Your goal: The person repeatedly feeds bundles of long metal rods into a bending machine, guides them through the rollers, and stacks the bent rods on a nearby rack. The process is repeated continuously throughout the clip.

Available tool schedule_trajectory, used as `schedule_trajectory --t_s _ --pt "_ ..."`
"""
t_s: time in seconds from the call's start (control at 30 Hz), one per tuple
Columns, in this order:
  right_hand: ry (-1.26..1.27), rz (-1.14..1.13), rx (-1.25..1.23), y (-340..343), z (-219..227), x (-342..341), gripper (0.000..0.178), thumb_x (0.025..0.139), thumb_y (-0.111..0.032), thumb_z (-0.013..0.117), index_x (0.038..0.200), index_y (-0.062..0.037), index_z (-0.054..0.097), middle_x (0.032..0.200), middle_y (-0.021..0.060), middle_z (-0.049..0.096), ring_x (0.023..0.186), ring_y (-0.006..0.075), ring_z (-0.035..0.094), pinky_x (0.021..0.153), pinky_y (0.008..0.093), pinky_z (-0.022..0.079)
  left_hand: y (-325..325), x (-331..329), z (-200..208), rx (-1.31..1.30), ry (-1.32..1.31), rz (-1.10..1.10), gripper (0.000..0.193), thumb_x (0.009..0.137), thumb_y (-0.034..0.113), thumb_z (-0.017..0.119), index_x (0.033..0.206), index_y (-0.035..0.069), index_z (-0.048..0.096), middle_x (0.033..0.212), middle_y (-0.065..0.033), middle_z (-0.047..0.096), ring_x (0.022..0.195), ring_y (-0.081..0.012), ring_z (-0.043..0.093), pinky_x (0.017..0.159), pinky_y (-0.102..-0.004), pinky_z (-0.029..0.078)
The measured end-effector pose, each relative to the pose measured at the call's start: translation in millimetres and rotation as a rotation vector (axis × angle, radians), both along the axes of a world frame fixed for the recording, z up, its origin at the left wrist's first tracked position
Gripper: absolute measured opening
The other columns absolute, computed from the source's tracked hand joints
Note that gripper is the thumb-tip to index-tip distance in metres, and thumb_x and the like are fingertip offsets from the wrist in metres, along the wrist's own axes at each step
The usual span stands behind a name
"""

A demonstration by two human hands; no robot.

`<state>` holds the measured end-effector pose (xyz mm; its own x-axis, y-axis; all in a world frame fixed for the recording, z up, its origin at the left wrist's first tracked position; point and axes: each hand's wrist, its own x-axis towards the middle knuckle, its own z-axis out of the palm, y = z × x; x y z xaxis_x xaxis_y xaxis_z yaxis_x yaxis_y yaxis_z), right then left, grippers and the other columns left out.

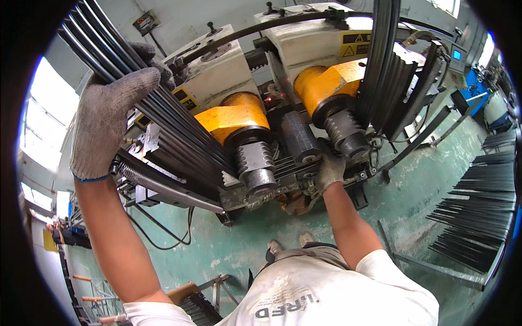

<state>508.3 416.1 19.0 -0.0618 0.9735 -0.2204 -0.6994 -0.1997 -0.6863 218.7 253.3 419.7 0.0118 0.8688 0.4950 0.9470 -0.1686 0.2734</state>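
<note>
My left hand (111, 117), in a grey knitted glove, is wrapped round a bundle of long dark metal rods (157, 106) at the upper left. The thumb lies across them and some fingertips show beyond. The rods slope down to the left toothed metal roller (254, 160) of a machine. My right hand (330, 168), gloved too, reaches in between the dark faceted block (299, 136) and the right toothed roller (345, 130). Its fingers are hidden there, so its grip does not show. A second bundle of dark rods (378, 70) stands over the right side.
Yellow roller housings (239, 117) project from the white machine body (223, 65). A coiled spring hose (147, 179) and a black cable (163, 247) hang at the left. Many dark rods lie on a rack (473, 209) at the right, above a worn green floor (402, 190).
</note>
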Motion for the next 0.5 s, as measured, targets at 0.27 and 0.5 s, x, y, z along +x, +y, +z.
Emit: schedule_trajectory --t_s 0.27,0.5 --pt "-0.072 -0.027 0.03 2 -7 2 0.039 0.098 -0.005 0.079 0.136 -0.0015 0.07 0.129 0.009 0.074 0.108 0.022 0.073 0.092 0.0406 0.061 -1 4 7 -0.008 0.262 -0.032 0.037 0.106 0.017 0.072 0.14 0.001 0.07 0.117 -0.0153 0.083 0.113 -0.0279 0.082 0.099 -0.0395 0.07" --pt "-0.046 0.002 0.004 -3 2 0 0.042 0.1 -0.006 0.075 0.141 -0.0007 0.067 0.132 0.01 0.073 0.11 0.0228 0.074 0.095 0.0415 0.062 -6 -10 8 0.067 0.754 -0.085 0.035 0.107 0.003 0.059 0.135 0.014 0.075 0.123 -0.0119 0.084 0.114 -0.0302 0.082 0.097 -0.0406 0.071"
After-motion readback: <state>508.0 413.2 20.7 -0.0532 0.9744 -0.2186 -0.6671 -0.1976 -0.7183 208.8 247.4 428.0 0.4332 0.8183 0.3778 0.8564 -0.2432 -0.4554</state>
